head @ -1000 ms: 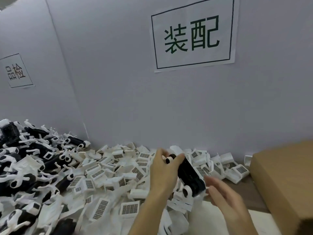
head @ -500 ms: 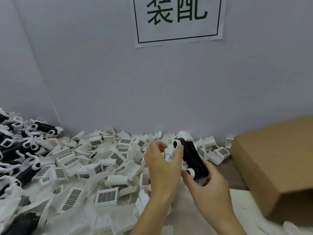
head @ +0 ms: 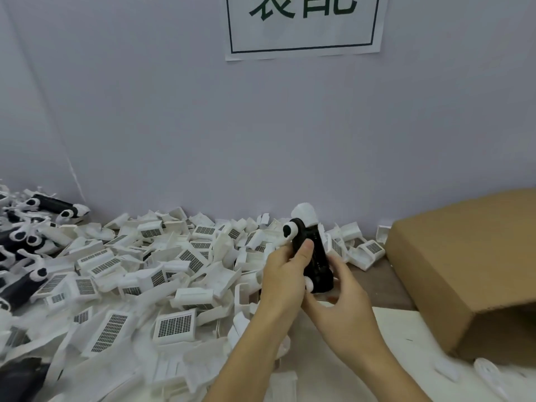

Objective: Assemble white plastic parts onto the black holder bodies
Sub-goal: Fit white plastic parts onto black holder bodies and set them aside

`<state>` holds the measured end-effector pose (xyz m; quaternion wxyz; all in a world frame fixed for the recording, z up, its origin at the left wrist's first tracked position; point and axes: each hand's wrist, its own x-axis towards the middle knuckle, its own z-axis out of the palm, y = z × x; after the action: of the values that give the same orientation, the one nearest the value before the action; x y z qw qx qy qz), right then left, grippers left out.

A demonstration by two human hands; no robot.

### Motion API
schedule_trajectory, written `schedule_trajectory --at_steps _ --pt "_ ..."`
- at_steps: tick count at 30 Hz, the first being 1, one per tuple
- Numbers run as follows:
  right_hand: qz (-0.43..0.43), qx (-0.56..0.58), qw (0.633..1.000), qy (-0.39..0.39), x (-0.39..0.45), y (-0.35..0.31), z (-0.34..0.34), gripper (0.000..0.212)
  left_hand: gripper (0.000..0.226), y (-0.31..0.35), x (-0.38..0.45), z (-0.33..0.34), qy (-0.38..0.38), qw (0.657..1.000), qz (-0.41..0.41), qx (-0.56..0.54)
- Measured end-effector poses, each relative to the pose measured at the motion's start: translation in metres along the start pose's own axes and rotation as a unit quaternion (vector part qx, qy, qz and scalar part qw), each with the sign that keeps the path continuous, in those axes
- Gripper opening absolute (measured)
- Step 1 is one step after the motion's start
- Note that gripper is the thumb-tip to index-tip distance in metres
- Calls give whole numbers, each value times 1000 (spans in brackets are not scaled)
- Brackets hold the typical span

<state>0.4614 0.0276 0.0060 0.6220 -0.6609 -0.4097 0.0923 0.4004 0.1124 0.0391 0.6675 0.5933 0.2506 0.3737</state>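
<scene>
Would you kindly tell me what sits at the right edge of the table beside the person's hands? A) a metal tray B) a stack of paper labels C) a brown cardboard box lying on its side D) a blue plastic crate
C: a brown cardboard box lies tipped on its side, to the right of both hands, which hold the black holder body.

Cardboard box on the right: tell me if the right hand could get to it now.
Probably not at once: the right hand is holding the black holder; the box lies close, nothing between.
</scene>
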Motion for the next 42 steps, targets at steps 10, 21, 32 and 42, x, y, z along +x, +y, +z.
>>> schedule_trajectory --at_steps 10,21,32,42 --pt "25 -63 998 10 5 5 -7 14 15 -2 -6 10 -55 995 53 65" --pt "36 -75 996 -8 6 5 -11 24 15 -7 -5 12 -32 989 84 121" --pt "5 171 984 -46 15 1 -37 46 20 -15 -5 8 -58 964 149 213" --pt "40 161 979 121 25 10 -37 24 20 -17 -11 15 -107 914 190 341"
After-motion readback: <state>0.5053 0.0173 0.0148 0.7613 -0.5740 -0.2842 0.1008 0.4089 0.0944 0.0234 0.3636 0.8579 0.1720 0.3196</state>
